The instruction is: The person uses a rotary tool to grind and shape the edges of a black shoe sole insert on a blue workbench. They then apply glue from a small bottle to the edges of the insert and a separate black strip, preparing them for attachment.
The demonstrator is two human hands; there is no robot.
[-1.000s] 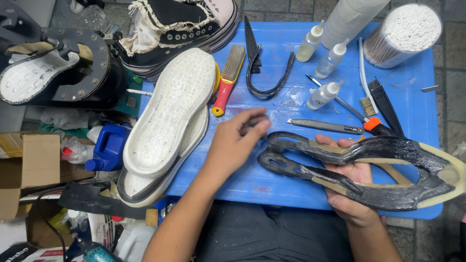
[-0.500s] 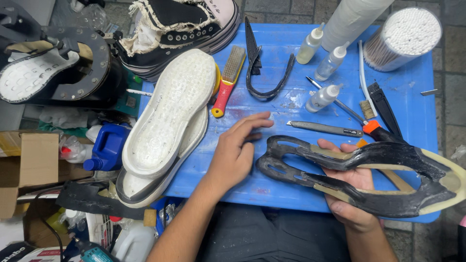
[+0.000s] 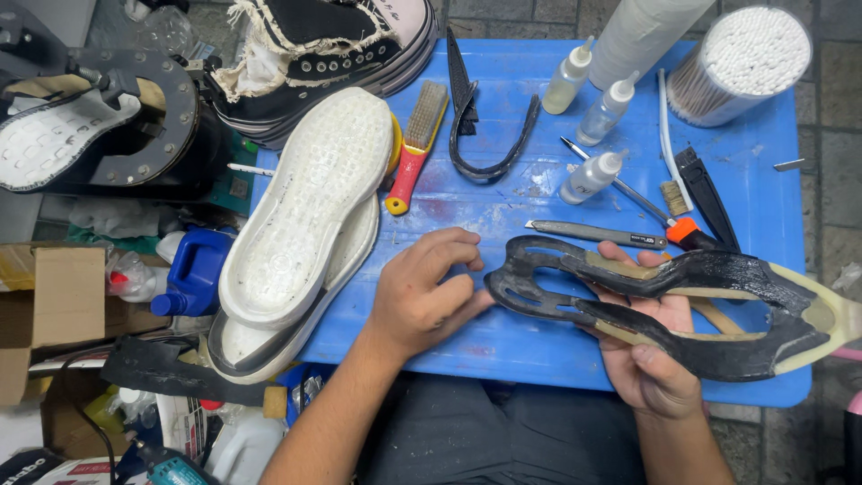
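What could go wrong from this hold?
1. The right hand holds the black outsole piece near its middle only; its long cut-out ends hang unsupported, so it may flex or tear if pulled.
2. The left hand presses at the piece's end close to the metal blade tool; a slip forward might meet it.
3. The small squeeze bottles stand upright just beyond; a swing of the piece might tip them.
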